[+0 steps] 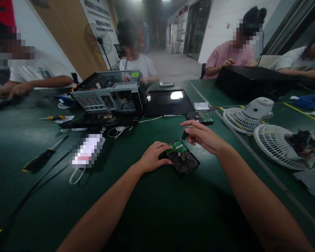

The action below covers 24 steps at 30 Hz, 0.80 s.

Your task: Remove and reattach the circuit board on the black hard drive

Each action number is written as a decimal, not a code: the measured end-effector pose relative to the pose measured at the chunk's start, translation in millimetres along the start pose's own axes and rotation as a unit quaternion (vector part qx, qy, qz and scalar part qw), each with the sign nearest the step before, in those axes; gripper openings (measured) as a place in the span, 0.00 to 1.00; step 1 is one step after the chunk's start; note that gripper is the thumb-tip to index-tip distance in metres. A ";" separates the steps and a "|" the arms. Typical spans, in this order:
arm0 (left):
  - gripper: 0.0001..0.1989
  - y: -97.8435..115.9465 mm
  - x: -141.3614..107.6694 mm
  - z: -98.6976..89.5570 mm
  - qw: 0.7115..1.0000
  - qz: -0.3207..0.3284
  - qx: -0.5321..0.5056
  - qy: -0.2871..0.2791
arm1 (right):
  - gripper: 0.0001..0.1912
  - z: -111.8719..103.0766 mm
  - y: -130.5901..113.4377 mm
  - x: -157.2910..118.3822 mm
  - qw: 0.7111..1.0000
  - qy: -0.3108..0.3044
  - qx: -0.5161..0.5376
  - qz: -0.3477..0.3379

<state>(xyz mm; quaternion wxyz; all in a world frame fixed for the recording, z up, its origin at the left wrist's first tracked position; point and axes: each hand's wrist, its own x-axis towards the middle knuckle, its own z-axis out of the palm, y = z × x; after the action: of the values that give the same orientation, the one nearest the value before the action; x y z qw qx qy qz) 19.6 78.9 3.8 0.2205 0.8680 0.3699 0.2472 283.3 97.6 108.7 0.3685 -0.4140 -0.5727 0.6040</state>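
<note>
A hard drive (186, 164), its green circuit board facing up, lies on the green table in front of me. My left hand (155, 156) grips its left side, with the fingers at the board's edge and the thumb on the nearer side. Over the far edge of the drive, my right hand (201, 136) pinches the dark handle of a small screwdriver (185, 134), held upright. The screwdriver's tip is too small to make out. Just beyond my right hand sits a second drive with a green board (205, 117).
An opened computer case (107, 98) stands at the back left beside a dark flat panel (168, 101). A larger screwdriver (43, 158) and a phone (88, 150) lie left. White fan parts (275, 145) and a black case (254, 80) are right. Several people sit around the table.
</note>
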 end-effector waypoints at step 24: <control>0.33 0.0 -0.4 0.0 1.000 0.006 0.002 0.001 | 0.14 -2.8 -1.5 0.1 0.997 -0.041 0.019 0.056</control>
<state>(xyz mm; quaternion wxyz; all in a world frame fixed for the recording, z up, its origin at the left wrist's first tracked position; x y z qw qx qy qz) 19.4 78.6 3.6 0.2167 0.8704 0.3655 0.2488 285.8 98.9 110.2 0.3184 -0.4133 -0.5520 0.6504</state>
